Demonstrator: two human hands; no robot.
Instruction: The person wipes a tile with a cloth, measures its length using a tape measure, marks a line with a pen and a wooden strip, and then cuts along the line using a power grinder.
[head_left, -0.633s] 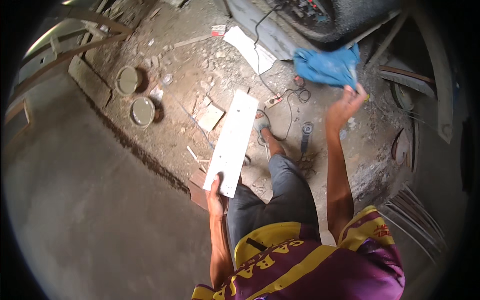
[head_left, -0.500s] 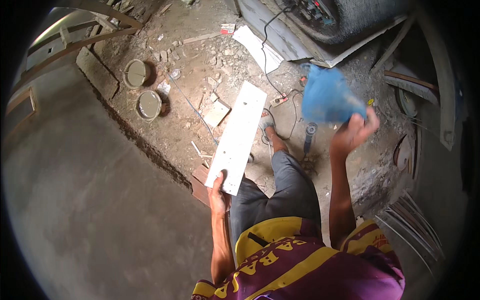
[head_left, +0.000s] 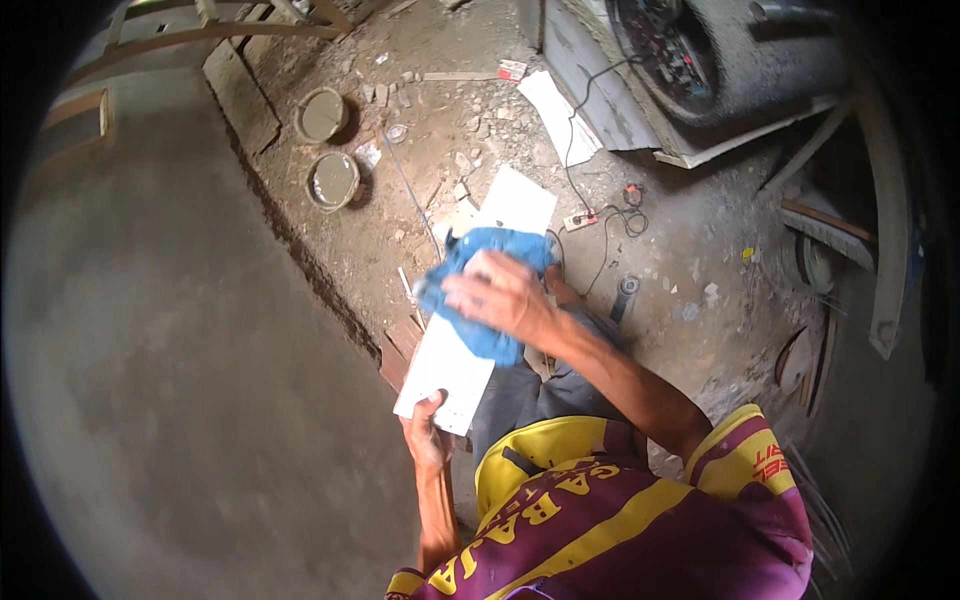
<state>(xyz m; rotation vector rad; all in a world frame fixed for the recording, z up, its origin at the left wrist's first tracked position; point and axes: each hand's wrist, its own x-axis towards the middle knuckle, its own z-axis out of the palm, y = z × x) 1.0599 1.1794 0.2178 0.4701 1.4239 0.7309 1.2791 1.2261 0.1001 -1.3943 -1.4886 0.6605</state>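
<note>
A long white tile (head_left: 447,372) is held slanting in front of my legs. My left hand (head_left: 426,432) grips its near end, thumb on top and fingers underneath. Across the tile's middle lies a crumpled blue cloth (head_left: 490,338), which hides that part of the surface. My right hand (head_left: 500,295) is closed on the cloth and presses it against the tile, its fingers slightly blurred by motion. Beyond the cloth, the tile's far end shows bare and white.
Two buckets of grey mix (head_left: 322,115) stand at the far left beside a smooth cement surface (head_left: 200,380). An angle grinder (head_left: 625,297) lies on the rubble floor near my feet. A power strip (head_left: 578,220) with black cords sits ahead. White sheets (head_left: 555,120) lean by a box.
My right hand has swung the blue cloth from the right onto the tile. The tile's near end has come slightly closer to me, still in my left hand.
</note>
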